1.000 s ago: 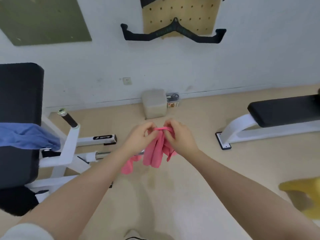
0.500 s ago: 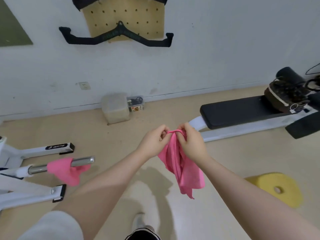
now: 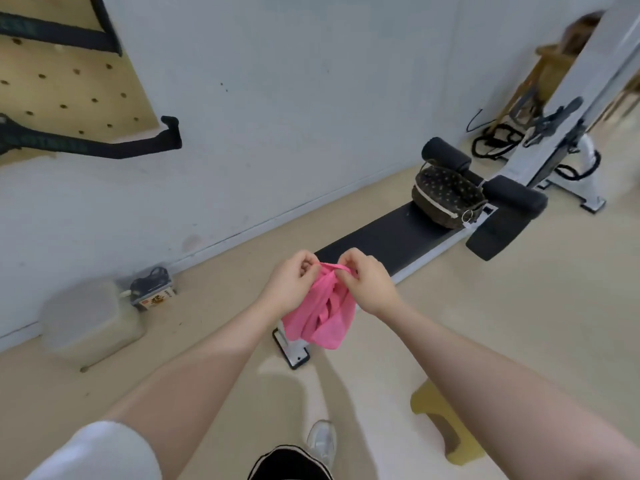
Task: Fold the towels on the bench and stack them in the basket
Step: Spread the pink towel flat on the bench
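Two hands pinch the top edge of a pink towel [image 3: 320,313]: the left hand [image 3: 291,284] and right hand [image 3: 369,282] sit close together, fingers curled on the hem, the cloth hanging bunched below them. Beyond the hands runs the black bench [image 3: 391,237], with a dark dotted basket [image 3: 446,199] at its far end. Bare floor [image 3: 519,306] lies to their right.

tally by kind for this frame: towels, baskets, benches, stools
Towels: 1, the pink towel, pinched by left hand and right hand
Baskets: 1, the dark basket
Benches: 1, the black bench
Stools: 1, the yellow stool
Total: 4
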Action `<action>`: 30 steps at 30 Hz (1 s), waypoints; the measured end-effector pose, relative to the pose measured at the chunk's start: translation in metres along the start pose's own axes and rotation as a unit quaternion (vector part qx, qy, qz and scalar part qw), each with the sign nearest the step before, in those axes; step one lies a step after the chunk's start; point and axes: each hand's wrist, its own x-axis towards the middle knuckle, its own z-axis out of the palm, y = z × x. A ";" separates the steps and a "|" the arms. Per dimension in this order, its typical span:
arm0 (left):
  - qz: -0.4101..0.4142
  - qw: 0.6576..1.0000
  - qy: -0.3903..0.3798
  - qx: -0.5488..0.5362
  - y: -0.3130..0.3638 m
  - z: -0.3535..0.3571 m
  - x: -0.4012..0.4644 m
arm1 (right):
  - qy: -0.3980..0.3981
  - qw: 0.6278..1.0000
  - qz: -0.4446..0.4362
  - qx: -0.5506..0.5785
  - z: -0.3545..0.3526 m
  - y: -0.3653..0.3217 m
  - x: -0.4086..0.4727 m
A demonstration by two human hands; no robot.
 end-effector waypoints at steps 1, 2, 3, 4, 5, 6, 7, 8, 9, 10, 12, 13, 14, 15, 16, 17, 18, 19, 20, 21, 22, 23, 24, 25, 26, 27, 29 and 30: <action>0.007 1.000 -0.011 0.005 0.007 0.000 0.021 | -0.002 1.000 0.000 -0.003 -0.007 0.006 0.018; 0.014 1.000 -0.025 0.005 0.013 0.001 0.041 | 0.002 1.000 0.000 -0.003 -0.014 0.013 0.035; 0.020 0.999 -0.038 0.004 0.018 0.002 0.058 | 0.006 1.000 0.000 -0.001 -0.021 0.019 0.050; 0.025 0.998 -0.051 0.005 0.021 0.005 0.074 | 0.009 1.000 -0.003 -0.003 -0.027 0.027 0.064; 0.029 0.998 -0.064 0.008 0.024 0.009 0.089 | 0.010 1.000 -0.005 -0.010 -0.032 0.034 0.076; 0.031 0.997 -0.075 0.018 0.026 0.013 0.103 | 0.012 1.000 -0.007 -0.019 -0.036 0.043 0.088; 0.032 0.995 -0.084 0.032 0.026 0.018 0.119 | 0.015 0.999 -0.006 -0.028 -0.041 0.052 0.101; 0.028 0.995 -0.091 0.042 0.026 0.022 0.132 | 0.018 0.999 -0.005 -0.035 -0.045 0.060 0.111; 0.022 0.994 -0.097 0.044 0.025 0.026 0.144 | 0.021 0.999 -0.005 -0.040 -0.049 0.068 0.122; 0.018 0.993 -0.104 0.045 0.023 0.034 0.159 | 0.019 0.999 -0.008 -0.047 -0.054 0.078 0.135; 0.009 0.991 -0.118 0.067 0.020 0.050 0.188 | -0.002 0.997 -0.021 -0.072 -0.063 0.101 0.163; 0.004 0.989 -0.121 0.084 0.020 0.058 0.202 | -0.017 0.996 -0.025 -0.083 -0.068 0.112 0.178; -0.002 0.988 -0.119 0.097 0.019 0.067 0.218 | -0.035 0.995 -0.030 -0.092 -0.073 0.125 0.194; -0.009 0.988 -0.111 0.104 0.019 0.076 0.233 | -0.053 0.993 -0.034 -0.101 -0.077 0.138 0.212; -0.015 0.989 -0.102 0.108 0.020 0.086 0.249 | -0.072 0.991 -0.043 -0.109 -0.081 0.152 0.230; -0.019 0.990 -0.092 0.109 0.021 0.095 0.264 | -0.093 0.987 -0.054 -0.117 -0.084 0.166 0.248; -0.023 0.991 -0.080 0.108 0.022 0.103 0.279 | -0.117 0.983 -0.064 -0.127 -0.088 0.179 0.265; -0.028 0.992 -0.067 0.105 0.025 0.112 0.292 | -0.144 0.977 -0.074 -0.136 -0.092 0.191 0.281; -0.036 0.993 -0.056 0.099 0.028 0.120 0.304 | -0.174 0.971 -0.083 -0.145 -0.097 0.203 0.297; -0.047 0.993 -0.051 0.093 0.031 0.127 0.314 | -0.202 0.963 -0.092 -0.155 -0.102 0.214 0.311; -0.062 0.993 -0.051 0.087 0.034 0.135 0.322 | -0.226 0.954 -0.099 -0.169 -0.107 0.224 0.324; -0.080 0.992 -0.051 0.083 0.036 0.142 0.331 | -0.244 0.945 -0.108 -0.187 -0.113 0.234 0.336; -0.098 0.991 -0.046 0.078 0.037 0.149 0.339 | -0.256 0.938 -0.117 -0.205 -0.118 0.243 0.346; -0.115 0.990 -0.036 0.068 0.039 0.155 0.346 | -0.264 0.931 -0.122 -0.222 -0.122 0.252 0.355; -0.131 0.990 -0.021 0.052 0.041 0.160 0.351 | -0.272 0.926 -0.122 -0.233 -0.126 0.261 0.363; -0.143 0.989 -0.003 0.038 0.043 0.164 0.356 | -0.279 0.924 -0.113 -0.235 -0.130 0.269 0.371; -0.162 0.986 0.036 0.019 0.046 0.170 0.364 | -0.276 0.933 -0.088 -0.212 -0.136 0.283 0.386; -0.169 0.984 0.058 0.009 0.048 0.171 0.367 | -0.262 0.943 -0.076 -0.190 -0.138 0.288 0.394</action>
